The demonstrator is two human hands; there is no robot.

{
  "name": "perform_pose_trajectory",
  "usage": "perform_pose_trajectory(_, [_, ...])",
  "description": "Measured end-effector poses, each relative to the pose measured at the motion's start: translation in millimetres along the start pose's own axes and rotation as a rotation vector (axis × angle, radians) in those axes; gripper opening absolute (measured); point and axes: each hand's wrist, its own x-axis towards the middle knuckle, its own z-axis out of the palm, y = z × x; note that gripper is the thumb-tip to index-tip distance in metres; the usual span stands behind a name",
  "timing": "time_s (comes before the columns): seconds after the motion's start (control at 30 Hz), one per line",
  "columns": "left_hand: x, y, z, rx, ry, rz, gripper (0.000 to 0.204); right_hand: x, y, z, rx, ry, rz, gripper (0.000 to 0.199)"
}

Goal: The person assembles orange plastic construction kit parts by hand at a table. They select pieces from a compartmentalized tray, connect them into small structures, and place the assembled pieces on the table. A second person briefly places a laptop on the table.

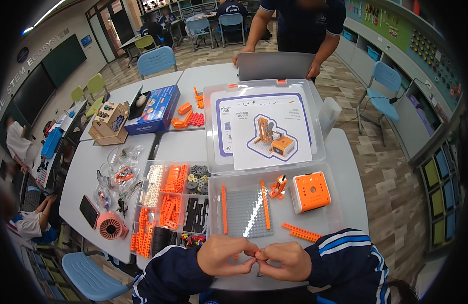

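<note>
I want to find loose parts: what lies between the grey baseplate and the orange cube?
In the head view, a small orange assembly stands between the grey baseplate and the orange cube, beside an orange beam.

Blue rectangular box (154, 109) upper left; white instruction sheet (270, 133) in clear lid.

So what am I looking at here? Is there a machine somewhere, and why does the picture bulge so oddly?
No machine: a person's two bare hands, filmed by a wide fisheye camera worn on their head, looking down. That lens bends straight edges. The left hand and right hand meet over the table's near edge, pinching a small orange piece between the fingertips. Just beyond lies a clear plastic case holding a grey baseplate, orange beams and an orange cube block; an instruction sheet sits in its open lid. Left of it is a parts tray. Across the table another person stands at a laptop.
</note>
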Motion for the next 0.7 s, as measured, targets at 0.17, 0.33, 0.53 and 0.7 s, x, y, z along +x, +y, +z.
perform_pose_trajectory(0.17, [-0.4,-1.0,-0.4,-0.033,-0.007,-0.001,0.022,-0.1,1.0,1.0,-0.009,0.024,-0.025,0.015])
perform_pose_trajectory(0.33, [-1.4,-3.2,-0.4,-0.026,-0.022,0.008,0.024,-0.5,3.3,0.9,-0.034,0.013,-0.049,0.015])
perform_pose_trajectory(0.53, [-3.8,-5.3,0.4,-0.004,-0.026,-0.004,0.025,-1.8,4.5,-0.1,-0.047,-0.005,-0.042,0.016])
perform_pose_trajectory(0.7, [-4.6,-7.7,2.3,-0.004,-0.017,0.001,0.026,-3.3,6.1,-0.8,-0.059,-0.018,-0.038,0.017])
